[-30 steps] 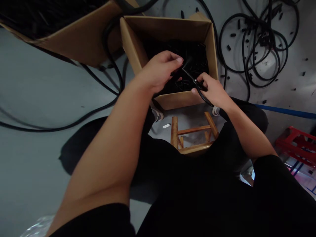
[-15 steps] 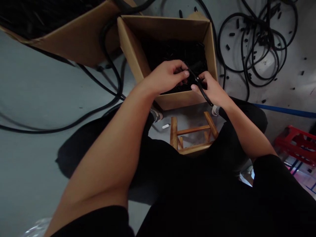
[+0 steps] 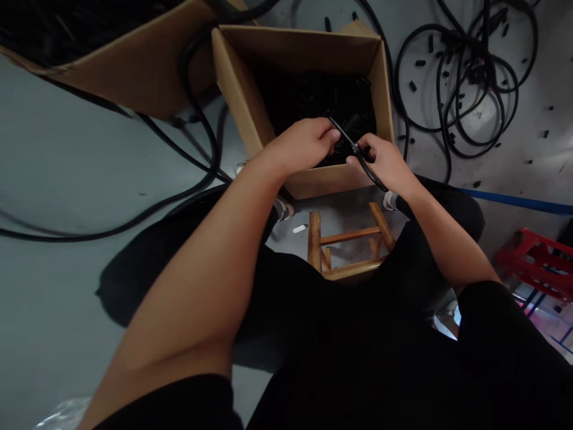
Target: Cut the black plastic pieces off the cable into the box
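Over the cardboard box (image 3: pixel 245 95), my right hand (image 3: pixel 385 162) is closed around the black handles of a pair of scissors (image 3: pixel 367 169). Their blades point up and left, with the tips beside the fingers of my left hand (image 3: pixel 308 142). That left hand is closed in a pinch, thumb against the fingers; whatever is between them is too dark to make out. Beneath both hands, the box holds many small black pieces (image 3: pixel 322 89), some tube-like.
A second cardboard box (image 3: pixel 138 60) with black pieces stands at upper left. Black hose (image 3: pixel 179 192) runs across the floor on the left, and more lies coiled (image 3: pixel 441 113) at right among scattered black bits. A wooden stool (image 3: pixel 316 242) is between my legs; a red stool (image 3: pixel 537 263) stands right.
My left hand has shifted slightly down and left, its fingers drawn closer together. The scissors' blades now show more clearly. My right hand has barely moved.
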Demonstrator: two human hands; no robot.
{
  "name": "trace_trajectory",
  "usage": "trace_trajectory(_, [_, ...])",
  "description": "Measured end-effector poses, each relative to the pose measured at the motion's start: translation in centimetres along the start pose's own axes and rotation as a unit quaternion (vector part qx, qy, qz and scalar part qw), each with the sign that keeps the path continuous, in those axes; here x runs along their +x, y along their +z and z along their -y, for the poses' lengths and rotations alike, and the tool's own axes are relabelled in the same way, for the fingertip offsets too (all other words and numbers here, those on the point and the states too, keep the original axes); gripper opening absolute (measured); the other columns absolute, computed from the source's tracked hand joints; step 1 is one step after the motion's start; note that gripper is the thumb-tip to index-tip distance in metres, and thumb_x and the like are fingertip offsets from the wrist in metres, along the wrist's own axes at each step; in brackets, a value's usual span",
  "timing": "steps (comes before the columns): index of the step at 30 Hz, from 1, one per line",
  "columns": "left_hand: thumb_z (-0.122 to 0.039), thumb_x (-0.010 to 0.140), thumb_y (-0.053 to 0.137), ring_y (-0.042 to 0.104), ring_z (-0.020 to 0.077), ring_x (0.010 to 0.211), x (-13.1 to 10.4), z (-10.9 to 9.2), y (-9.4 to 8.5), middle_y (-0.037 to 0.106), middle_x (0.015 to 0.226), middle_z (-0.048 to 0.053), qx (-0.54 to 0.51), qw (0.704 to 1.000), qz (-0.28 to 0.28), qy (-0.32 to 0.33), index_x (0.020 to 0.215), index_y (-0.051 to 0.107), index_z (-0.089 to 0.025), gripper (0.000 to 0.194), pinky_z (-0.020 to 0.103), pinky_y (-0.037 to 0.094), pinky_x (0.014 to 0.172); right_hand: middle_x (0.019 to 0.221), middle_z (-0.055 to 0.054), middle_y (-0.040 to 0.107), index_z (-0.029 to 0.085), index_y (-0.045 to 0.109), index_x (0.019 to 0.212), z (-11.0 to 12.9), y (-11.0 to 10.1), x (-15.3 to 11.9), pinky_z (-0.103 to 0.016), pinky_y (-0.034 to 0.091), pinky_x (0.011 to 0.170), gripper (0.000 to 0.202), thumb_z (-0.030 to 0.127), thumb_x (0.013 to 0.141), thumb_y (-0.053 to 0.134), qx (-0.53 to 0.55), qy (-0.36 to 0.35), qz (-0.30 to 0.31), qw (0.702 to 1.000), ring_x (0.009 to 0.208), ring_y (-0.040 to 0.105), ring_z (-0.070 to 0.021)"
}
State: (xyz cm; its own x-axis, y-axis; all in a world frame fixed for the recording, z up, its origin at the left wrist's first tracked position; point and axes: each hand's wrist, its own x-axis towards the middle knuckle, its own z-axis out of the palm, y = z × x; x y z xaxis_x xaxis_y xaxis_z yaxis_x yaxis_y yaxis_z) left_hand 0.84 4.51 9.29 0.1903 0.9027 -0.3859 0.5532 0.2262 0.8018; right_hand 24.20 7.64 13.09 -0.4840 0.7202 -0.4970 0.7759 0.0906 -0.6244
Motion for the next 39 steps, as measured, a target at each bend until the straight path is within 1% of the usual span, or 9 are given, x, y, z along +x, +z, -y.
trace_trajectory(7, [-0.045, 0.108, 0.057, 0.076, 0.0430, 0.125, -0.4, -0.2, 1.0, 0.084, 0.124, 0.018, 0.068, 0.997, -0.035, -0.027, 0.120, 0.079, -0.020, 0.035, 0.054, 0.058, 0.111, 0.093, -0.005, 0.071, 0.024, 0.067, 0.106, -0.5, 0.0, 0.1, -0.039, 0.048, 0.084, 0.059, 0.081, 0.097, 0.078, 0.014, -0.007, -0.002, 1.000, 0.094, 0.067, -0.0274])
trace_trajectory(13, [-0.040, 0.107, 0.062, 0.077, 0.0420, 0.133, -0.4, 0.3, 1.5, 0.085, 0.118, 0.014, 0.078, 0.995, -0.059, -0.026, 0.126, 0.078, -0.023, 0.029, 0.050, 0.058, 0.116, 0.094, -0.006, 0.071, 0.024, 0.067, 0.104, -0.8, 0.3, 0.3, -0.039, 0.049, 0.086, 0.066, 0.089, 0.094, 0.078, 0.019, -0.008, 0.000, 1.000, 0.099, 0.069, -0.0293])
trace_trajectory(20, [-0.038, 0.106, 0.063, 0.080, 0.0413, 0.126, -0.5, 0.0, 2.4, 0.085, 0.113, 0.013, 0.079, 0.995, -0.066, 0.002, 0.120, 0.079, -0.024, 0.025, 0.050, 0.060, 0.113, 0.092, -0.004, 0.071, 0.026, 0.067, 0.109, -1.3, 0.7, 0.5, -0.040, 0.049, 0.086, 0.056, 0.081, 0.099, 0.076, -0.006, 0.001, -0.015, 1.000, 0.093, 0.066, -0.0288])
trace_trajectory(23, [-0.043, 0.104, 0.065, 0.077, 0.0432, 0.130, -0.5, 0.3, 2.0, 0.085, 0.119, 0.015, 0.085, 0.994, -0.057, -0.024, 0.125, 0.078, -0.022, 0.032, 0.052, 0.058, 0.113, 0.092, -0.005, 0.072, 0.024, 0.069, 0.105, -1.0, 0.5, 0.5, -0.040, 0.048, 0.086, 0.051, 0.075, 0.100, 0.076, -0.002, -0.006, -0.002, 1.000, 0.093, 0.067, -0.0281])
trace_trajectory(28, [-0.064, 0.105, 0.068, 0.066, 0.0410, 0.144, -0.8, 1.0, -0.7, 0.080, 0.138, 0.010, 0.059, 0.992, -0.082, -0.081, 0.139, 0.072, -0.024, 0.052, 0.057, 0.049, 0.121, 0.093, -0.006, 0.073, 0.023, 0.074, 0.107, -0.6, 0.1, 0.3, -0.040, 0.048, 0.087, 0.041, 0.063, 0.102, 0.077, 0.002, -0.009, 0.012, 1.000, 0.095, 0.068, -0.0286])
trace_trajectory(30, [-0.060, 0.106, 0.072, 0.065, 0.0348, 0.136, -0.8, 1.1, -1.7, 0.077, 0.143, 0.009, 0.011, 0.990, -0.115, -0.079, 0.137, 0.068, -0.021, 0.050, 0.056, 0.050, 0.122, 0.095, -0.006, 0.074, 0.023, 0.075, 0.115, -0.5, -0.1, 0.1, -0.041, 0.050, 0.088, 0.037, 0.058, 0.102, 0.078, -0.013, -0.005, 0.013, 1.000, 0.094, 0.069, -0.0290])
trace_trajectory(32, [-0.049, 0.107, 0.075, 0.067, 0.0280, 0.127, -0.8, 1.1, -2.3, 0.077, 0.143, 0.008, -0.100, 0.982, -0.136, -0.083, 0.130, 0.064, -0.020, 0.039, 0.053, 0.056, 0.118, 0.104, -0.007, 0.077, 0.024, 0.076, 0.123, -0.5, -0.2, -0.1, -0.043, 0.052, 0.091, 0.037, 0.053, 0.100, 0.080, -0.034, -0.011, 0.013, 0.999, 0.096, 0.069, -0.0298])
trace_trajectory(35, [-0.036, 0.103, 0.081, 0.068, 0.0241, 0.124, -0.6, 0.7, -2.3, 0.080, 0.133, 0.003, -0.297, 0.942, -0.123, -0.096, 0.115, 0.062, -0.023, 0.026, 0.047, 0.064, 0.111, 0.116, -0.010, 0.079, 0.024, 0.076, 0.130, -0.4, -0.3, -0.4, -0.045, 0.054, 0.096, 0.040, 0.049, 0.100, 0.081, -0.058, -0.037, 0.006, 0.998, 0.101, 0.071, -0.0306])
trace_trajectory(39, [-0.023, 0.094, 0.085, 0.073, 0.0256, 0.116, -0.3, -0.2, -1.2, 0.078, 0.111, 0.003, -0.422, 0.893, -0.116, -0.106, 0.094, 0.062, -0.026, 0.024, 0.045, 0.069, 0.096, 0.113, -0.008, 0.081, 0.024, 0.075, 0.135, 0.0, -0.2, -0.5, -0.043, 0.055, 0.099, 0.041, 0.049, 0.102, 0.078, -0.058, -0.062, 0.020, 0.996, 0.103, 0.073, -0.0301])
